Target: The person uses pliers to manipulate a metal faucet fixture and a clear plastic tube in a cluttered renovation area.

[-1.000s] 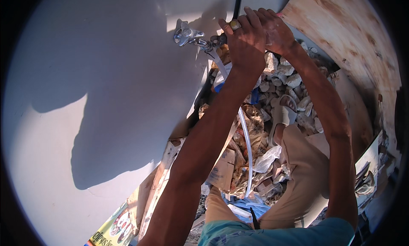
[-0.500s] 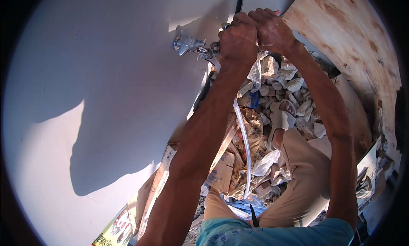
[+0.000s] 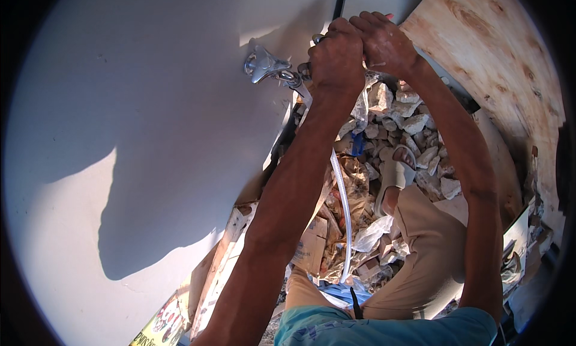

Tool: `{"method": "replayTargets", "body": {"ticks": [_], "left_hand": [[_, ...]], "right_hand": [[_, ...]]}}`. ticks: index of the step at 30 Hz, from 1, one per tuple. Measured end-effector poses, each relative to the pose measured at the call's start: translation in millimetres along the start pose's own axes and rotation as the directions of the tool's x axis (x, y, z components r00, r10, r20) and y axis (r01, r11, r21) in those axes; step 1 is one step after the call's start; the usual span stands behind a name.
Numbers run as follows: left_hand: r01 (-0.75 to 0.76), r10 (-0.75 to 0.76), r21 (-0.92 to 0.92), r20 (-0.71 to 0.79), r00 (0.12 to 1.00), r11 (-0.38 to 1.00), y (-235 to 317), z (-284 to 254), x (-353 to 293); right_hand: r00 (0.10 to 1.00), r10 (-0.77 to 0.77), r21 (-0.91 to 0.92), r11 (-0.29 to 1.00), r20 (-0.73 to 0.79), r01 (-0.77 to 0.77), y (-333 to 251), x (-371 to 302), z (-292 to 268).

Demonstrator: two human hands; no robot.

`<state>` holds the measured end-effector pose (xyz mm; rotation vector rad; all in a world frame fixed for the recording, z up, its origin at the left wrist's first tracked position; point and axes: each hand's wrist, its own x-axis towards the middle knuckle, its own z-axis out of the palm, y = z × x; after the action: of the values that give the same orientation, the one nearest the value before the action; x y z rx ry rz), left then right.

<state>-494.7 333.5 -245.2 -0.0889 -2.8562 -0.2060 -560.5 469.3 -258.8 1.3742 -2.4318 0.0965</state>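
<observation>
My left hand [image 3: 337, 57] is closed in a fist around a mostly hidden metal tool [image 3: 305, 71]. Right beside it, pressed against its knuckles, my right hand [image 3: 387, 48] is closed too, with a small red tip showing past its fingers. The tool's dark metal end meets the fitting below a chrome tap [image 3: 261, 64], which stands out from a pale grey panel [image 3: 168, 136]. Both fists hide most of the tool, so its exact kind cannot be made out. A translucent white hose [image 3: 344, 211] hangs down behind my left forearm.
Broken stones [image 3: 414, 123] lie below the hands, among crumpled brown paper [image 3: 354, 178] and clear plastic [image 3: 372, 233]. A plywood sheet [image 3: 492, 52] leans at the upper right. Cardboard [image 3: 313, 244] and a wooden strip [image 3: 219, 268] are near my left arm. My sandalled foot [image 3: 403, 156] rests on the rubble.
Both hands keep their grip in nearly the same place. The view has shifted very slightly; the tap and hose look unchanged.
</observation>
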Motion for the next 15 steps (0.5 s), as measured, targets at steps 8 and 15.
{"method": "replayTargets", "body": {"ticks": [8,15], "left_hand": [[0.011,-0.011,0.004,-0.023,1.000,1.000,-2.0,0.7,1.8],[0.050,-0.050,-0.031,-0.011,0.999,0.998,0.4,1.1,2.9]], "right_hand": [[0.999,-0.022,-0.008,1.000,-0.037,0.022,0.4,6.6,-1.1],[0.998,-0.051,-0.001,0.999,-0.045,0.051,4.4,8.4,-0.8]]}}
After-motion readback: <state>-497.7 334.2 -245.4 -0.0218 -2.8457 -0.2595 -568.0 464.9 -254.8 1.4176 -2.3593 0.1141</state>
